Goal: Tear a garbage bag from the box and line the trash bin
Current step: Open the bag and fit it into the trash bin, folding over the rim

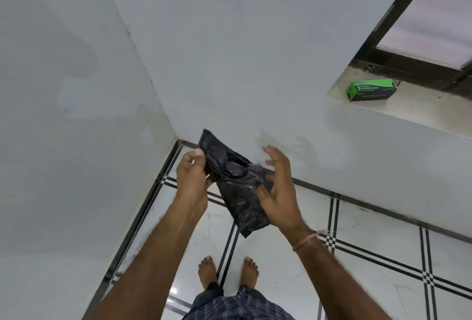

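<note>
Our left grip [192, 179], fingers curled, pinches the upper left corner of the folded black garbage bag [238, 192], which we hold in the air above the tiled floor [281, 256]. Our right grip [279, 192] is released, fingers spread, thumb touching the bag's right edge. Far right, the green box [371, 89] lies on the window sill [421, 110].

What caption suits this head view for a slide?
Left hand pinches a folded black garbage bag, right hand touches it; green box on window ledge.
</note>
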Available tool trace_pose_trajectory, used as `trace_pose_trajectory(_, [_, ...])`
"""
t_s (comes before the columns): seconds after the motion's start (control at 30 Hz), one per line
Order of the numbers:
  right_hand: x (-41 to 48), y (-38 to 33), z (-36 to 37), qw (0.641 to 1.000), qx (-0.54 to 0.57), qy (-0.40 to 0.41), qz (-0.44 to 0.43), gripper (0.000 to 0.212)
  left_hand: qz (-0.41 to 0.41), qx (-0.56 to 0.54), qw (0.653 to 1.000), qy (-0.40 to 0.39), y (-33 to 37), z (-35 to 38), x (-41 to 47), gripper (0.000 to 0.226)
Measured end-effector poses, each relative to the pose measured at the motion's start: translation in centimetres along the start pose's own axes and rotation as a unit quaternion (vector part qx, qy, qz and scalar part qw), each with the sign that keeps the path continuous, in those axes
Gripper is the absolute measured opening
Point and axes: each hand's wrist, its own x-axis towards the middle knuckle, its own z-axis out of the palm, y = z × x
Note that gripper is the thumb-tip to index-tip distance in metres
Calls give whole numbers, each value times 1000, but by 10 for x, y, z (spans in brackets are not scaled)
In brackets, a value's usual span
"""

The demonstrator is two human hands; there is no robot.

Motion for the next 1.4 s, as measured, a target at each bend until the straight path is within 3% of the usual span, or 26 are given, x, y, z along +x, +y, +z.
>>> trace_pose_trajectory(0.07, [19, -13, 0, 996, -68, -37, -34, 69, 20, 46, 999, -21, -3, 2, -4, 25])
trace_pose_trajectory(0.13, [33, -17, 2, 992, -94, -68, -56, 49, -16, 14, 999, -29, 0, 7, -4, 32])
trace_pose_trajectory(0.2, [34, -18, 1, 992, -87, -68, -55, 35, -94, -89, 992, -10, 6, 12, 1, 33])
trace_pose_trajectory(0.3, [24, -7, -1, 987, -114, -115, -16, 46, -150, -204, 967, 36, 16, 14, 6, 34])
trace_pose_trajectory(0.37, [19, -1, 0, 981, -88, -170, 36, 59, -134, -209, 968, 45, 16, 10, 9, 36])
trace_pose_trajectory(0.43, [14, -8, 0, 973, 18, -198, 116, 57, -88, -154, 983, 42, 10, 4, 10, 32])
trace_pose_trajectory(0.53, [15, -27, 4, 971, 132, -99, 173, 48, -3, 1, 1000, -15, 1, 1, 2, 22])
trace_pose_trajectory(0.6, [23, -33, 13, 972, 135, -65, 180, 33, -1, 29, 997, -68, -4, 5, -7, 23])
trace_pose_trajectory(0.73, [31, -31, 28, 969, 127, -51, 205, 22, -70, -25, 992, -102, -9, 8, -10, 27])
trace_pose_trajectory(0.93, [30, -29, 29, 951, 184, -2, 247, 20, -106, -74, 984, -121, -19, 4, -9, 70])
trace_pose_trajectory(1.03, [30, -31, 28, 920, 262, 7, 292, 26, -111, -76, 982, -131, -23, 2, -7, 79])
trace_pose_trajectory(1.23, [34, -29, 19, 852, 356, 60, 380, 22, -106, -59, 986, -117, -25, -7, 4, 42])
trace_pose_trajectory(1.4, [44, -15, 1, 788, 406, 72, 456, 20, -133, -91, 983, -86, -21, -19, 13, 41])
